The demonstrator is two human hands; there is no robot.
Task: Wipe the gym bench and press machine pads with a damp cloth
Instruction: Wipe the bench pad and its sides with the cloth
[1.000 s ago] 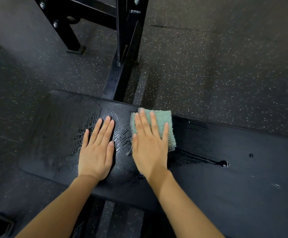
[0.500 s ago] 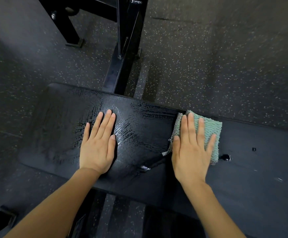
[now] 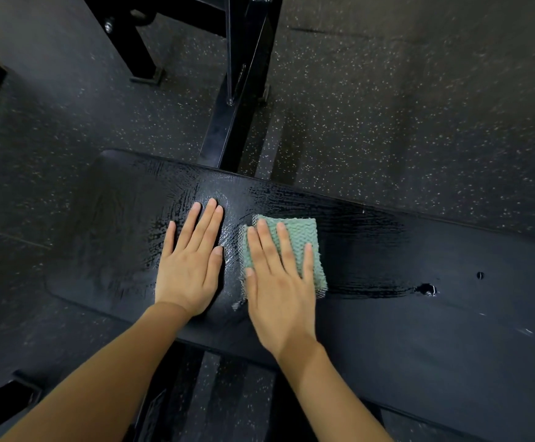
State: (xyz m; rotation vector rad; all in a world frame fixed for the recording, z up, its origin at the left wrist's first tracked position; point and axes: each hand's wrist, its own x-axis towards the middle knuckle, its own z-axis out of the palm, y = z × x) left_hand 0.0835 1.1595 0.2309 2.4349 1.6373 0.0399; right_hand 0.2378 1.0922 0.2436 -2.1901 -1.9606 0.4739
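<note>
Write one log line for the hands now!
left hand: flat on bench pad | right hand: pressing green cloth on pad | wet streaks showing

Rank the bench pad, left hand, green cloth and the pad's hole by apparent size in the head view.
1. bench pad
2. left hand and green cloth: alike; the right hand covers part of the cloth
3. hole
</note>
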